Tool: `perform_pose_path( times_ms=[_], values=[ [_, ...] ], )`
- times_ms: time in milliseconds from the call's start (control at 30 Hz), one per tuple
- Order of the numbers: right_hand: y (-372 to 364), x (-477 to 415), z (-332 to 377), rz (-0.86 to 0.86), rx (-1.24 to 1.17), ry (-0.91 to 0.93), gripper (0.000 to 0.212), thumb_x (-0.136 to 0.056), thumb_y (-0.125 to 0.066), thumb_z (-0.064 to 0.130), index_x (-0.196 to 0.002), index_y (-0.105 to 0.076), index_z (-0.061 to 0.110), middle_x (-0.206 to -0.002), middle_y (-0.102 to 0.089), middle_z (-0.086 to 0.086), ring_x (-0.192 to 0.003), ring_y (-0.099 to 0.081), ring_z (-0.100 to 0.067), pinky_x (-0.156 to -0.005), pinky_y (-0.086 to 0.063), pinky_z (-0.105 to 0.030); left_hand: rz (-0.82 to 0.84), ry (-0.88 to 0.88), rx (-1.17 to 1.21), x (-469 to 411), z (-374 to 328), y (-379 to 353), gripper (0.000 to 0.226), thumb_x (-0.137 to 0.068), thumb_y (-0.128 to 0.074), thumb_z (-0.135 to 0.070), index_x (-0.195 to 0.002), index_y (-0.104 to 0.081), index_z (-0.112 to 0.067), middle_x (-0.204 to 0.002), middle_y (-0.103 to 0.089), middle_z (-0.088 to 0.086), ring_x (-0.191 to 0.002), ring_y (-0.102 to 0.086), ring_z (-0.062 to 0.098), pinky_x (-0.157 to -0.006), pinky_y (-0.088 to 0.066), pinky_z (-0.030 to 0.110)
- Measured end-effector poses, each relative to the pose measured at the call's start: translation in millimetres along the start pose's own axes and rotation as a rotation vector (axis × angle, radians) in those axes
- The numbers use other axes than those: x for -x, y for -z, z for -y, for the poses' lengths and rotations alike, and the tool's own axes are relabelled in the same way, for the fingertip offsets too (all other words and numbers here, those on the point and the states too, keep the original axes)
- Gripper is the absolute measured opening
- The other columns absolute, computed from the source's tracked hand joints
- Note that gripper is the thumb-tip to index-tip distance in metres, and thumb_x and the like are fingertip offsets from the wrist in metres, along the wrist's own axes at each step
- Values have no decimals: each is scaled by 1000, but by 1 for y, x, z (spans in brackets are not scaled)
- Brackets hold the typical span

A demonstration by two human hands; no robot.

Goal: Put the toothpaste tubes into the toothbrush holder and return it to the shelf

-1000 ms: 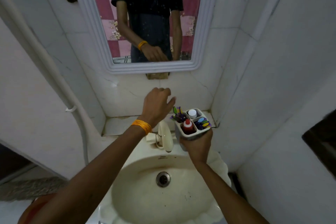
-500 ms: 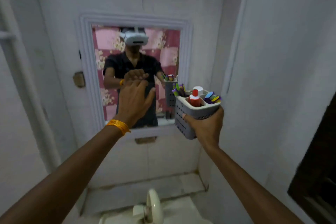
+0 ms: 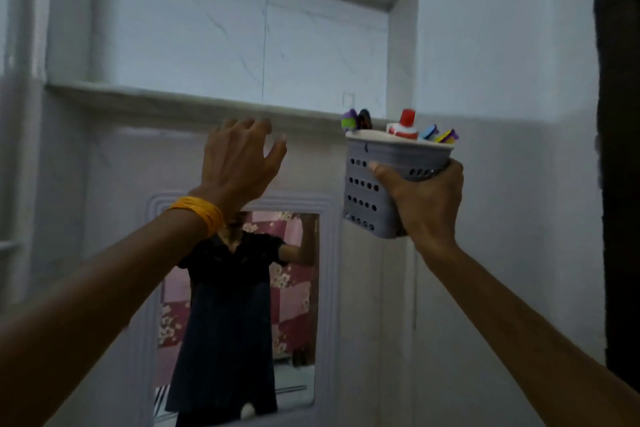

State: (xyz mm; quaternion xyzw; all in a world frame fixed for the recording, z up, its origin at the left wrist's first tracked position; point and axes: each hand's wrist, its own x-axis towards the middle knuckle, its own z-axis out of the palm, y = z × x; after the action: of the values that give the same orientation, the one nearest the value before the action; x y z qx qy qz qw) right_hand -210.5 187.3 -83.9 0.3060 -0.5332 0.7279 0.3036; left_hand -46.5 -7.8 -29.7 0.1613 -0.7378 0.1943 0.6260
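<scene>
Big recessed wall shelf (image 3: 194, 102) is sitting up top, mirror (image 3: 242, 315) hanging below it. Right hand (image 3: 424, 199) is gripping the grey toothbrush holder (image 3: 367, 191) just under shelf level, red-capped toothpaste tube (image 3: 403, 125) poking out. Left hand (image 3: 239, 163) is hovering empty, fingers spread, near the ledge.
</scene>
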Motion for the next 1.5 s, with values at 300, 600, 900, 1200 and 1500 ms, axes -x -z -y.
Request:
perform_pose_path(
  times_ms=[300, 600, 900, 1200, 1500],
  values=[
    [-20, -86, 70, -44, 10, 34, 110, -60, -95, 58, -141, -44, 5, -136, -50, -9, -130, -55, -29, -106, -55, -50, 60, -9, -97, -69, 13, -17, 47, -97, -42, -45, -111, -61, -5, -106, -66, 19, -103, -57, 37, -86, -44, 46],
    [-75, -149, 100, -55, 55, -17, 109, -67, -89, 62, -146, -39, 7, -145, -46, -11, -137, -50, -32, -103, -52, -46, 393, -9, -281, -103, 46, -32, 75, -92, -12, -72, -76, -58, -14, -80, -64, 7, -77, -60, 27, -68, -40, 32],
    [-128, -169, 60, -29, 266, -111, 118, -64, -81, 75, -150, -36, 8, -149, -46, -13, -140, -46, -36, -110, -47, -56, 465, -62, -269, -111, 53, -36, 75, -85, -10, -81, -64, -50, -22, -72, -59, 1, -74, -57, 21, -75, -41, 34],
    [-147, -169, 45, -24, 302, -112, 127, -61, -81, 78, -155, -27, 12, -152, -44, -14, -137, -50, -39, -110, -44, -64, 409, -84, -264, -108, 50, -36, 71, -87, -12, -79, -62, -47, -23, -70, -57, 1, -77, -58, 24, -75, -40, 35],
    [-119, -140, 29, 78, 359, -27, 121, -76, -80, 70, -161, -21, 6, -155, -38, -17, -142, -45, -37, -113, -47, -53, 420, -75, -237, -99, 45, -23, 69, -90, -19, -74, -86, -58, -17, -84, -62, 5, -84, -59, 28, -76, -43, 36]
  ],
)
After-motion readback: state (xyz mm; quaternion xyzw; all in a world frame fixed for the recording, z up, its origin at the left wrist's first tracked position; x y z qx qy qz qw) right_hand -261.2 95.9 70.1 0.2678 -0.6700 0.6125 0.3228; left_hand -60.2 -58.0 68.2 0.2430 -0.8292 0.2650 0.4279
